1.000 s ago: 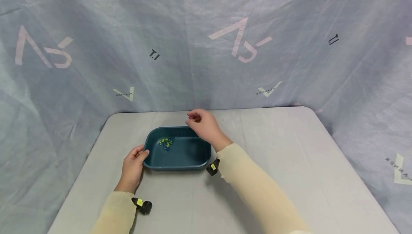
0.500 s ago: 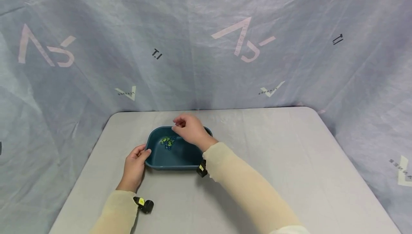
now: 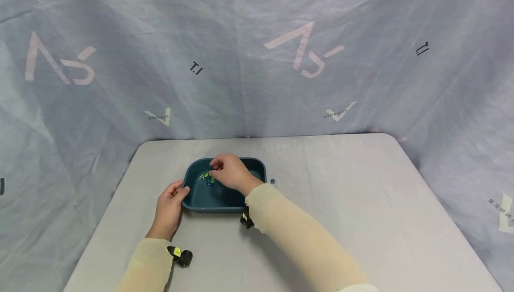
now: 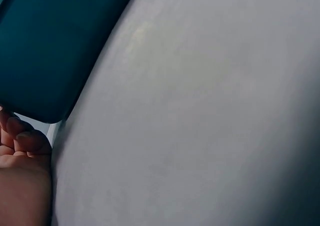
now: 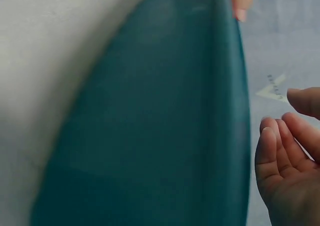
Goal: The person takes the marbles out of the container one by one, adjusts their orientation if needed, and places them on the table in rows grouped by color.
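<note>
A dark teal plastic tub (image 3: 201,200) sits on the table. My left hand (image 3: 167,209) grips its left rim, thumb on top and fingers against the outside. Small shiny green and blue beads (image 3: 208,179) lie in a cluster in the left part of the tub. Over them is my right hand (image 3: 230,172), fingers bent and hiding some beads. In the right wrist view, the thumb and fingers of this hand (image 5: 295,171) stand apart, with nothing seen between them. One blue bead (image 3: 272,181) lies on the table just right of the tub.
The pale table (image 3: 341,220) runs back to a grey cloth backdrop (image 3: 249,60) with printed letters. Black wrist cameras sit beside the left sleeve (image 3: 144,265) and the right sleeve (image 3: 301,234).
My right hand has moved left and down from above the tub's back rim to the beads. The blue bead right of the tub now shows. My left hand keeps its grip.
</note>
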The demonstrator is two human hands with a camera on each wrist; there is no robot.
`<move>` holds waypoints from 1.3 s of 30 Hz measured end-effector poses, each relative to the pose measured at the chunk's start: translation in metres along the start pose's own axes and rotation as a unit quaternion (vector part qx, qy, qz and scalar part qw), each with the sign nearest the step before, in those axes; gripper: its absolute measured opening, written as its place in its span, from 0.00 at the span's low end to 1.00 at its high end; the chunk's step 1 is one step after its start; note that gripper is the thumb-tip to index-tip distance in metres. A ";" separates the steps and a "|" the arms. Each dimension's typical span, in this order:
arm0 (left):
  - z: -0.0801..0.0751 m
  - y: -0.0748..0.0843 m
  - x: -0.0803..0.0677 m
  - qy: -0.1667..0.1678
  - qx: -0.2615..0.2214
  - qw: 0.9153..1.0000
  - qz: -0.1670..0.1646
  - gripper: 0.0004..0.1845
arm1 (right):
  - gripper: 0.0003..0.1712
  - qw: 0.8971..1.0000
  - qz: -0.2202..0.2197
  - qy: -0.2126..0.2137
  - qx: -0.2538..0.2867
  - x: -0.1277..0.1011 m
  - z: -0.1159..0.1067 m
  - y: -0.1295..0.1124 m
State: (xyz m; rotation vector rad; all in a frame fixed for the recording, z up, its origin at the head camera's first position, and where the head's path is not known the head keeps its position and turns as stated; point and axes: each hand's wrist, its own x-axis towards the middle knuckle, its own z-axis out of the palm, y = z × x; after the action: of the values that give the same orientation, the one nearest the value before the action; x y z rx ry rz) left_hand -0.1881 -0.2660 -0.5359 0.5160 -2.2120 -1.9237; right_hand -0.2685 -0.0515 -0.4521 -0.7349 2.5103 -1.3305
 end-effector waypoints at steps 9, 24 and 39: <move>0.000 -0.001 -0.003 -0.002 -0.001 1.000 -0.010 0.20 | 0.12 0.997 0.037 -0.047 -0.039 0.003 0.019 0.009; -0.001 0.001 -0.005 -0.005 -0.002 1.000 -0.010 0.21 | 0.07 0.992 0.049 -0.056 -0.102 0.010 0.037 0.016; -0.001 0.004 -0.001 -0.001 0.006 1.000 -0.007 0.21 | 0.07 0.987 0.052 -0.053 -0.140 0.013 0.039 0.020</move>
State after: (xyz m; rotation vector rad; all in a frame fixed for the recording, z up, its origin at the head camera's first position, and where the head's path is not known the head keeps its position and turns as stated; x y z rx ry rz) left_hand -0.1874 -0.2664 -0.5322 0.5315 -2.2283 -1.9197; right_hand -0.2704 -0.0768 -0.4903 -0.6963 2.6369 -0.8903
